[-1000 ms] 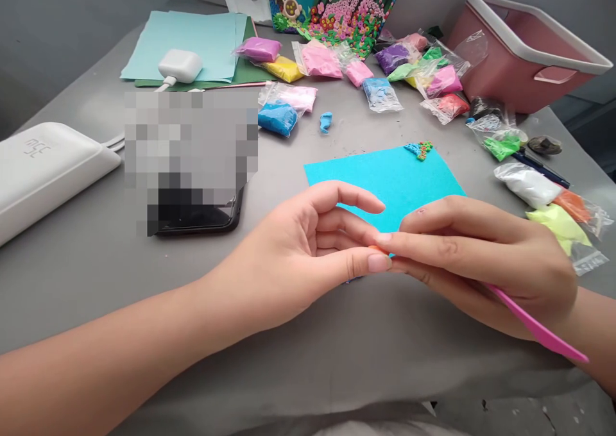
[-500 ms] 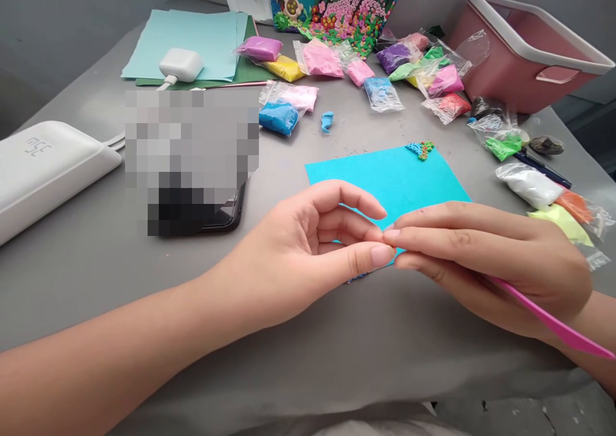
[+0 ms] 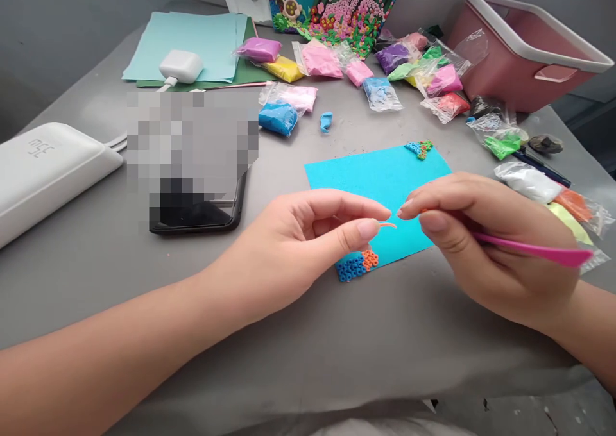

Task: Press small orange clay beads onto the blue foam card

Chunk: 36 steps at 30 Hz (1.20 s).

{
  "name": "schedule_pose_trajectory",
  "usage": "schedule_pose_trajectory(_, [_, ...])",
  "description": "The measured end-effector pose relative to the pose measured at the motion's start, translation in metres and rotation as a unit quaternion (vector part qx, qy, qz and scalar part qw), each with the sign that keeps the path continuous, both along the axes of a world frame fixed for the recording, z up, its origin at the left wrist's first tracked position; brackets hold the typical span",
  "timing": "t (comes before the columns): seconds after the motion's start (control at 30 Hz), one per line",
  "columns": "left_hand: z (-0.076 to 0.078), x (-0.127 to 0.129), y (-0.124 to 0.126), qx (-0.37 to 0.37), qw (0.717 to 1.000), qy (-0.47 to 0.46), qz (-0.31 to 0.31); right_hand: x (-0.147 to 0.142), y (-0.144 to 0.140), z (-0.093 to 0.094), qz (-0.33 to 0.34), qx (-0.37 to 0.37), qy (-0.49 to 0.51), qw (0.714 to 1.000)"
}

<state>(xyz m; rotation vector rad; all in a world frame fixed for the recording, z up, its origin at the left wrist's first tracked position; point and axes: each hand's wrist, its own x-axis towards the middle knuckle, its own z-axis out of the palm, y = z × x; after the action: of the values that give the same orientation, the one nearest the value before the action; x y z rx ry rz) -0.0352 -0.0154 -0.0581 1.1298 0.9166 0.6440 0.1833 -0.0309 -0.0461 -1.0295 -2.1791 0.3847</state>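
My left hand pinches a thin orange clay strand between thumb and fingers, its free end pointing right. Close by, my right hand is closed round a pink modelling tool whose flat end sticks out to the right. A speck of orange shows at its fingertips; I cannot make out more. Beneath both hands lies a bright blue sheet. Small blue clay rings and orange clay rings cover its near left corner. Blue, green and orange clay pieces sit at the far corner.
Several bags of coloured clay lie across the back, with a loose blue clay lump before them. A pink bin stands back right. Left are a phone, a white power bank and pale blue sheets.
My hands have moved apart. The orange strand now shows in my left fingers. My right hand has turned, swinging the pink tool's end upward, and the orange rings have come into view.
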Motion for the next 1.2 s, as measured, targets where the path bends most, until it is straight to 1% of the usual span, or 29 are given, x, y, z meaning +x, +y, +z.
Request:
schedule_pose_trajectory(0.1, [0.0004, 0.0004, -0.0007, 0.010, 1.000, 0.007, 0.027, 0.0019, 0.0023, 0.0000, 0.001, -0.026, 0.021, 0.999])
schedule_pose_trajectory(0.2, [0.0010, 0.0004, -0.0006, 0.021, 0.999, -0.011, 0.038, 0.0033, 0.0024, 0.0001, 0.016, -0.045, 0.004, 0.999])
schedule_pose_trajectory(0.37, [-0.0001, 0.0000, 0.0007, 0.016, 0.999, -0.020, 0.048, 0.0032, 0.0027, -0.0005, 0.054, -0.029, -0.033, 0.998])
schedule_pose_trajectory(0.47, [-0.0023, 0.0003, 0.0003, 0.014, 0.998, -0.023, 0.053, 0.0036, 0.0033, -0.0007, 0.073, -0.039, -0.055, 0.995])
schedule_pose_trajectory(0.6, [-0.0018, 0.0014, -0.0014, 0.000, 0.998, -0.024, 0.066, 0.0057, 0.0030, -0.0013, 0.075, -0.052, -0.077, 0.993])
schedule_pose_trajectory(0.7, [-0.0005, 0.0013, -0.0020, 0.000, 0.997, -0.019, 0.077, 0.0073, 0.0030, -0.0027, 0.083, -0.058, -0.076, 0.992])
schedule_pose_trajectory(0.83, [-0.0017, 0.0001, -0.0017, 0.007, 0.997, -0.020, 0.076, 0.0074, 0.0041, -0.0042, 0.121, -0.074, -0.062, 0.988])
schedule_pose_trajectory(0.97, [-0.0035, 0.0001, -0.0011, 0.008, 0.997, -0.028, 0.072, 0.0057, 0.0051, -0.0039, 0.157, -0.058, -0.048, 0.985])
schedule_pose_trajectory(1.1, [-0.0035, 0.0012, -0.0006, 0.008, 0.996, -0.038, 0.079, 0.0057, 0.0046, -0.0032, 0.154, -0.075, -0.063, 0.983])
schedule_pose_trajectory(1.2, [-0.0034, 0.0011, -0.0010, 0.015, 0.995, -0.041, 0.084, 0.0074, 0.0043, -0.0045, 0.143, -0.071, -0.068, 0.985])
